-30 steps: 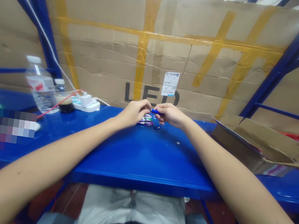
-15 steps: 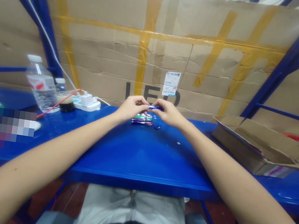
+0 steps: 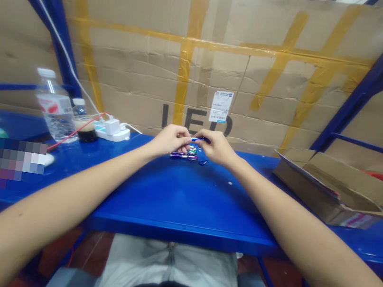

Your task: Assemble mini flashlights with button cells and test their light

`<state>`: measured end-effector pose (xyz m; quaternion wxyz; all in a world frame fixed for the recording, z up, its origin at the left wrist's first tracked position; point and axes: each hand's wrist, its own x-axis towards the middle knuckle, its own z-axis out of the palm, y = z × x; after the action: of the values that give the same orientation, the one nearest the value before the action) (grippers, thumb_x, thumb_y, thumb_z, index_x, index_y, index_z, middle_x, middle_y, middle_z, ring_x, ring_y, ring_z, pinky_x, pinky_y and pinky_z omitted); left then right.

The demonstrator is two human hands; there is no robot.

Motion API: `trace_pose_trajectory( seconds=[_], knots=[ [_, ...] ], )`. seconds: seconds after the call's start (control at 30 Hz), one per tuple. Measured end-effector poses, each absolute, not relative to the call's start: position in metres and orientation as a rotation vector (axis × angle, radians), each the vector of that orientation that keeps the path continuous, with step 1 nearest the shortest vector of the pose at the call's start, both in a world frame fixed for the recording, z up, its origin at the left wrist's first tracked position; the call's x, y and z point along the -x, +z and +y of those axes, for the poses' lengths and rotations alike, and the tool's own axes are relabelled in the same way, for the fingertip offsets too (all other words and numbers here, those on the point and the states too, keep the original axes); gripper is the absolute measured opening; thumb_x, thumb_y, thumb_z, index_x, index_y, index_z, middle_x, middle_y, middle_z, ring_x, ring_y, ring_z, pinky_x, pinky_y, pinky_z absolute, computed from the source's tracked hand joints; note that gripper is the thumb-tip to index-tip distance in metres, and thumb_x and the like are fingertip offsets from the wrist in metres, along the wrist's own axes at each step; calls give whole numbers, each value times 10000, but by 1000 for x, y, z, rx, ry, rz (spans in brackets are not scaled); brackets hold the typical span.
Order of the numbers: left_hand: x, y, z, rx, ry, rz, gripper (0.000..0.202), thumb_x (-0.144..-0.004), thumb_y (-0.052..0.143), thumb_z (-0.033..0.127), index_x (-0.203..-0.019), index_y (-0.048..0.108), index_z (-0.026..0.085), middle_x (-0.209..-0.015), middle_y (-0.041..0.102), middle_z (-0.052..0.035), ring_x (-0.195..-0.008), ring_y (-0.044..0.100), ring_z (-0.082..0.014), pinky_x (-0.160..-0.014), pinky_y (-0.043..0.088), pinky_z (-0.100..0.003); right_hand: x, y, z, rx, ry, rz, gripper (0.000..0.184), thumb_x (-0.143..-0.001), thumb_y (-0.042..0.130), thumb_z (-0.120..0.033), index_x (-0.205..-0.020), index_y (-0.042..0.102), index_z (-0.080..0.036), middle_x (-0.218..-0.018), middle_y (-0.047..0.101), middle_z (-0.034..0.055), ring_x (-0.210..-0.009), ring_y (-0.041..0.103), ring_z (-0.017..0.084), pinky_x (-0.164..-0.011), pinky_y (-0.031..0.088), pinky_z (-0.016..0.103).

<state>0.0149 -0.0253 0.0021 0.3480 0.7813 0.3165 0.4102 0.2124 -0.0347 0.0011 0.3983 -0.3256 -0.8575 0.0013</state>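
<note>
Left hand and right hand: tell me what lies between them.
In the head view, a slim blue pen-like piece bridges the gap between the left hand and the right hand, gripped by the fingers of both.

One held pen (image 3: 197, 139), two bottles (image 3: 54, 111), one open box (image 3: 300, 187) — tabletop pens (image 3: 183, 156) too blurred to count.

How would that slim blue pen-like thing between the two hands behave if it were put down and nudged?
The blue pen-like thing is probably light for handling: it is slender, and the left hand and right hand hold it with fingers alone. It looks stiff, running straight between them. Its slim shape might let it roll.
</note>
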Motion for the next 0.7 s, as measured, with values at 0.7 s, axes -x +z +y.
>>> trace_pose_trajectory(
  seconds=[0.7],
  knots=[
    [-11,-9,-24,-2815,1237,815,144,-905,537,224,-855,665,180,-730,673,-25,-655,588,-134,-660,424,-244,-214,18,-44,1016,491,-2216,307,-894,520,-226,-593,513,-165,-501,530,-11,-468,443,89,-493,335,232]
  ],
)
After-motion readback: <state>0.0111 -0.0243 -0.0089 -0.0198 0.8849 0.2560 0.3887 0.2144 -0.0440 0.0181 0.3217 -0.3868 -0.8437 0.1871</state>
